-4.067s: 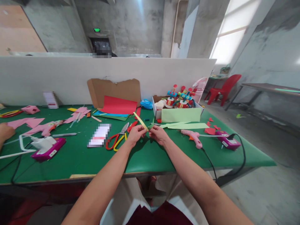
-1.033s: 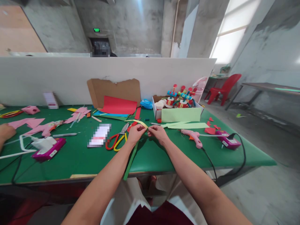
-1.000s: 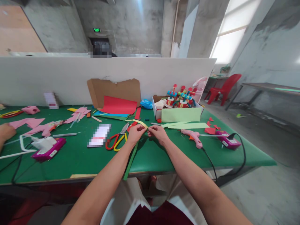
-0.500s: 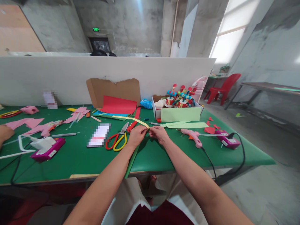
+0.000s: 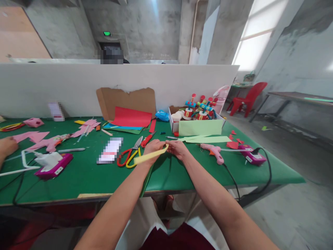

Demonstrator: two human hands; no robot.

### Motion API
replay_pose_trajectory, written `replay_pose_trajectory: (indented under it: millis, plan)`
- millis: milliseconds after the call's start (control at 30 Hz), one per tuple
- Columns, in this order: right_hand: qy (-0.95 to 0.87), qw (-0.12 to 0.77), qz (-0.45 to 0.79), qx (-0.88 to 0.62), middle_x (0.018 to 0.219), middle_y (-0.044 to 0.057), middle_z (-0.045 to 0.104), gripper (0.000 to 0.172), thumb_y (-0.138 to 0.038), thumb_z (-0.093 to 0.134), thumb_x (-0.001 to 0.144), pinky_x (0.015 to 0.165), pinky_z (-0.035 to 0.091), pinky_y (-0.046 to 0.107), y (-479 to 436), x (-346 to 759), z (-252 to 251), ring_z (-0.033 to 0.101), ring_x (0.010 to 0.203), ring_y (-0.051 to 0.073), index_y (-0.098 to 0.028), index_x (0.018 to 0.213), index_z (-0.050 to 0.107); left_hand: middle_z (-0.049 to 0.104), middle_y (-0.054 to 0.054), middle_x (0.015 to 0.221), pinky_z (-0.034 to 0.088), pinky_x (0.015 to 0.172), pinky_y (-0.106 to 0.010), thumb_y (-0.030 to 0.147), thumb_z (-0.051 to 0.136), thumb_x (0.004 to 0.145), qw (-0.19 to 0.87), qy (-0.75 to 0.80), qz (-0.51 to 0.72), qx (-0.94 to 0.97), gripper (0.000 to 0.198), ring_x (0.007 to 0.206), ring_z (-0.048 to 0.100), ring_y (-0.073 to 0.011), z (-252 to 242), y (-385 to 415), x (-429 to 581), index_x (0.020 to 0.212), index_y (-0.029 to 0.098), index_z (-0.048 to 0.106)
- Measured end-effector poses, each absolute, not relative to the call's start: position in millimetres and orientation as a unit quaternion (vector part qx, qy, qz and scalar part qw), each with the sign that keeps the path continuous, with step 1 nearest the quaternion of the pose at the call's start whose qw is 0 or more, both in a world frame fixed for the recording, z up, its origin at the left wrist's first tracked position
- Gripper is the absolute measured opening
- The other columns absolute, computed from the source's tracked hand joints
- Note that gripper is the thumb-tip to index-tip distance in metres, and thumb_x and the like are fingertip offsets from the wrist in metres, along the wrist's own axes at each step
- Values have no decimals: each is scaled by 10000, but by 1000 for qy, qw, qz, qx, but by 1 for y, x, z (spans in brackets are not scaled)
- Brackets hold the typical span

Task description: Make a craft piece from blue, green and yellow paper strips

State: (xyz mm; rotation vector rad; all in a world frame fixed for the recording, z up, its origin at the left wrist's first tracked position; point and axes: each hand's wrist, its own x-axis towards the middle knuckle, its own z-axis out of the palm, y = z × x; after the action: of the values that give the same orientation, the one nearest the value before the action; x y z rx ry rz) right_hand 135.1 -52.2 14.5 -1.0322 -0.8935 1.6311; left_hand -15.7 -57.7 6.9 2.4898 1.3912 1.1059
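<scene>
My left hand [image 5: 153,147] and my right hand [image 5: 177,149] meet over the green table [image 5: 85,177], both pinched on the joined ends of two paper strips. The yellow paper strip [image 5: 148,157] runs from the pinch down to the left, across my left wrist. A dark green paper strip [image 5: 146,180] hangs from the same spot toward the table's front edge. Red and yellow scissors [image 5: 129,155] lie just left of my left hand.
A pink glue gun [image 5: 213,152] with a black cord lies right of my hands, beside a magenta box [image 5: 252,156]. A white box [image 5: 197,125] of coloured craft figures, light green sheets [image 5: 205,139], red paper [image 5: 131,117] and cardboard [image 5: 126,100] stand behind. Another person's hand [image 5: 6,146] rests at far left.
The yellow strip, which stuck up and back to the left, has been folded over toward me and now points down-left across my left wrist. Both hands stayed where they were.
</scene>
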Motion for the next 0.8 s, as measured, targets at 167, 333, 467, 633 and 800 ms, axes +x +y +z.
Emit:
replay_pose_trajectory:
  millis: [167,333,467,633,800]
  plan:
    - [-403,473,653,-433,548,30,652,109,-199,735,667,530,521,215,-51,138,15,592,500,103,-131,633,656,643,-66,786,420,775,-279,225,469,859,97,439,402,798,236,801,567,-184,11,-60,-15,904,221,701]
    - [-382,504,647,-426,499,-17,607,150,-241,768,607,466,472,200,-50,137,15,544,447,87,-142,649,665,674,-57,808,459,745,-290,326,497,842,216,471,474,712,229,768,603,-186,19,-54,-21,890,202,684]
    - [-368,531,648,-403,538,-32,610,176,-270,780,593,470,458,177,-50,137,18,520,446,60,-151,660,669,598,-17,616,433,513,-249,366,508,823,454,516,465,558,252,515,552,-136,24,-49,-33,907,170,642]
    - [-303,587,662,-354,548,-37,606,149,-215,773,627,519,498,176,-45,139,21,538,470,61,-162,658,637,653,-51,714,448,545,-245,299,714,669,660,370,315,574,324,560,590,-125,39,-57,-37,939,138,636]
    - [-219,626,699,-268,556,-14,641,121,-142,733,672,491,500,167,-31,131,33,578,490,82,-165,652,615,635,-12,679,443,565,-231,319,758,604,596,344,426,588,325,574,572,-108,47,-40,-16,846,150,621]
